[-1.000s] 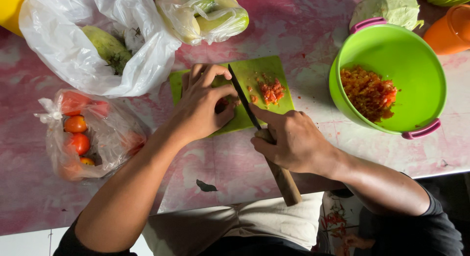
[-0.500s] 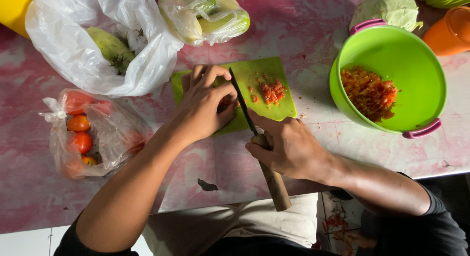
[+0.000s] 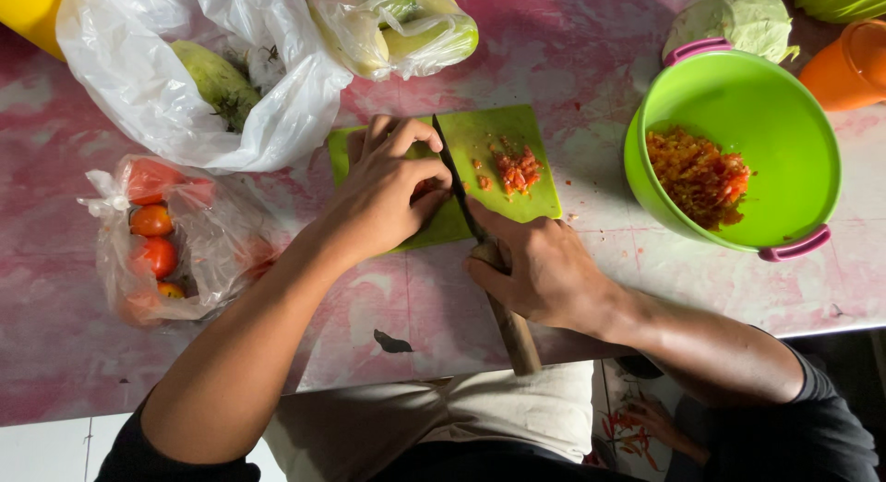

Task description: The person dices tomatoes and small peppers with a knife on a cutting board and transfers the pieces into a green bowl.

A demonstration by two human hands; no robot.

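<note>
Seen from above, a person stands at a pink-mottled surface (image 3: 572, 48), cutting on a green chopping board (image 3: 498, 141). Nearest the camera, the right hand (image 3: 540, 270) has its fingers clamped around the wooden handle of a knife (image 3: 512, 330), whose dark blade runs up across the board with its edge down on it. Just left of the blade, the left hand (image 3: 383, 191) lies palm down on the board, fingers together and curled over a small reddish piece that is mostly hidden beneath them; what it is cannot be told. On the right of the blade sits a little heap of chopped red pieces (image 3: 517, 168), still on the board. At the left, near the forearm, a clear plastic bag of tomatoes (image 3: 157, 238) lies on the surface. To the right of the board stands a lime-green bowl (image 3: 794, 104) with pink handles, holding a mound of chopped red and orange bits (image 3: 697, 173). Farther back, a white plastic bag (image 3: 120, 85) holds a green fruit, a second clear bag (image 3: 397, 25) holds pale green produce, and a cabbage (image 3: 734, 16) rests beside an orange cup (image 3: 854, 67) at the far right.
</note>
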